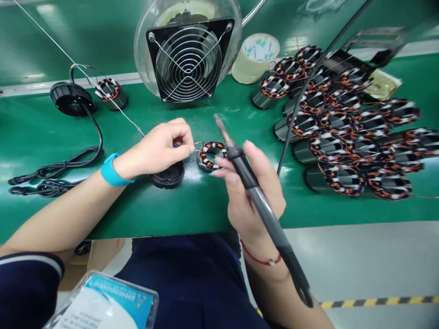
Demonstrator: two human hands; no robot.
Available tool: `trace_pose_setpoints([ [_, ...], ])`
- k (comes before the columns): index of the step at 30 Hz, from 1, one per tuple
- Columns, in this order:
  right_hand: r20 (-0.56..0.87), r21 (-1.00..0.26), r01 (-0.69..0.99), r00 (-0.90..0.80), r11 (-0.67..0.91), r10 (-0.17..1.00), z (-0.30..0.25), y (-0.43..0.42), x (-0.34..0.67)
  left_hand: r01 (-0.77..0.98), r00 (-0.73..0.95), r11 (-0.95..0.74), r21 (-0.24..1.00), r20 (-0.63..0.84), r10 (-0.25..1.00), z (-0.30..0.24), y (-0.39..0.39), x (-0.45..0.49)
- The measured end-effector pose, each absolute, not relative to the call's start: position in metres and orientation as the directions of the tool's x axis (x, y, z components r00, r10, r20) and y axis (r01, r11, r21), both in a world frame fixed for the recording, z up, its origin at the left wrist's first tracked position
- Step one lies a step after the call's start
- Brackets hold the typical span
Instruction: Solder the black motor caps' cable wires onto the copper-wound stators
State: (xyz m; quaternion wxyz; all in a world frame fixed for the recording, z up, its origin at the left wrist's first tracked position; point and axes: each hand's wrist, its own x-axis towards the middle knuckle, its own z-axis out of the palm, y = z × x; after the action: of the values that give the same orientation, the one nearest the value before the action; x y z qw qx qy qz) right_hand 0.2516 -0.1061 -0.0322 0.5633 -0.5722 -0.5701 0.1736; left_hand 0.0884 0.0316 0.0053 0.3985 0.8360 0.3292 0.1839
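My left hand (pixel 168 144) is closed in a pinch on thin wires (pixel 196 148), just left of a motor stator (pixel 206 157) with copper windings. Below that hand lies a round black plastic cap (pixel 168 177), partly covered by it. In my right hand (pixel 255 192) is a soldering iron (pixel 252 178), its grip between thumb and fingers. The iron's tip (pixel 219 122) points up and away, above the bench and apart from the wires. Fingers of my right hand reach in front of the stator's right side and hide part of it.
Several stators (pixel 343 146) stand grouped at right. A caged fan (pixel 187 68) and a tape roll (pixel 254 59) are at the back. At left are another black cap (pixel 70 98), a single stator (pixel 111 93) and a coiled cable (pixel 65 167). A thin white strand (pixel 78 67) slants across the left.
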Motion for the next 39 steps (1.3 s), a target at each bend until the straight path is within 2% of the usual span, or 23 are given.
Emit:
trace_pose_setpoints([
  [10, 0.359, -0.784, 0.579, 0.132, 0.222, 0.924, -0.025, -0.084, 0.251, 0.397, 0.721, -0.472, 0.787, 0.051, 0.691, 0.005, 0.032, 0.087],
  [17, 0.386, -0.776, 0.613, 0.273, 0.150, 0.881, -0.027, -0.081, 0.236, 0.394, 0.696, -0.421, 0.817, 0.034, 0.718, 0.004, 0.029, 0.087],
  [21, 0.430, -0.727, 0.665, 0.244, 0.172, 0.869, -0.029, -0.078, 0.220, 0.367, 0.689, -0.399, 0.841, 0.043, 0.724, 0.002, 0.028, 0.088],
  [26, 0.432, -0.814, 0.539, 0.314, 0.215, 0.845, -0.029, -0.078, 0.215, 0.329, 0.661, -0.461, 0.825, 0.148, 0.736, 0.009, 0.023, 0.085],
  [29, 0.400, -0.874, 0.426, 0.356, 0.235, 0.845, -0.029, -0.078, 0.220, 0.316, 0.704, -0.576, 0.754, 0.221, 0.675, 0.019, 0.019, 0.081],
  [35, 0.360, -0.927, 0.240, 0.350, 0.288, 0.865, -0.028, -0.076, 0.226, 0.278, 0.802, -0.665, 0.693, 0.214, 0.558, 0.029, 0.017, 0.078],
  [39, 0.378, -0.923, 0.208, 0.333, 0.324, 0.864, -0.030, -0.075, 0.226, 0.278, 0.829, -0.719, 0.637, 0.220, 0.515, 0.030, 0.015, 0.079],
])
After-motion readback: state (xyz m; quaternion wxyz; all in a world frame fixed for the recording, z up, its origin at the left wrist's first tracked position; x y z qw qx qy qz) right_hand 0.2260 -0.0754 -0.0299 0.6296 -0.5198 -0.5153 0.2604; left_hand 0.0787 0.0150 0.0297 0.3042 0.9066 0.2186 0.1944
